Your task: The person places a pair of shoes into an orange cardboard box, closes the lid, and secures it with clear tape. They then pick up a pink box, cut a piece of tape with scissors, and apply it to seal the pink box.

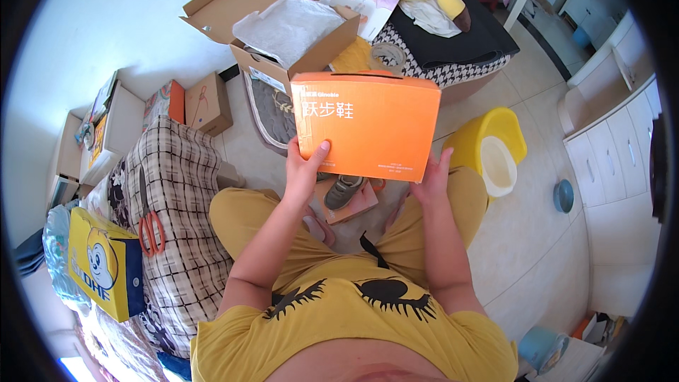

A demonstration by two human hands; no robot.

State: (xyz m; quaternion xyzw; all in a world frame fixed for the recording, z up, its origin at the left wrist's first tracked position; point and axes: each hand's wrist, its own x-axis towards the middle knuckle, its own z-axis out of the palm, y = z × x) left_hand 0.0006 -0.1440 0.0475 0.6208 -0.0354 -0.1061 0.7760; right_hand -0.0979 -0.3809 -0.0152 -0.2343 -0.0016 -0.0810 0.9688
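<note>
An orange cardboard shoe box point(366, 127) is held up in front of me, its broad printed face towards the camera. My left hand point(307, 162) grips its lower left corner, thumb on the front face. At the lower right corner, my right hand point(434, 175) supports the box from the side and below, thumb sticking out. Beneath the box, a small grey shoe point(344, 192) rests on a pinkish cardboard box point(347, 209) between my feet; the orange box partly hides both. What the orange box contains cannot be seen.
Beyond it, an open brown carton point(318, 53) holds white wrapping paper. A roll of clear tape point(388, 55) lies beside it. Orange-handled scissors point(151, 228) and a yellow-blue box point(103, 265) lie on the checked bedding at left. A yellow child's potty point(477, 127) stands at right.
</note>
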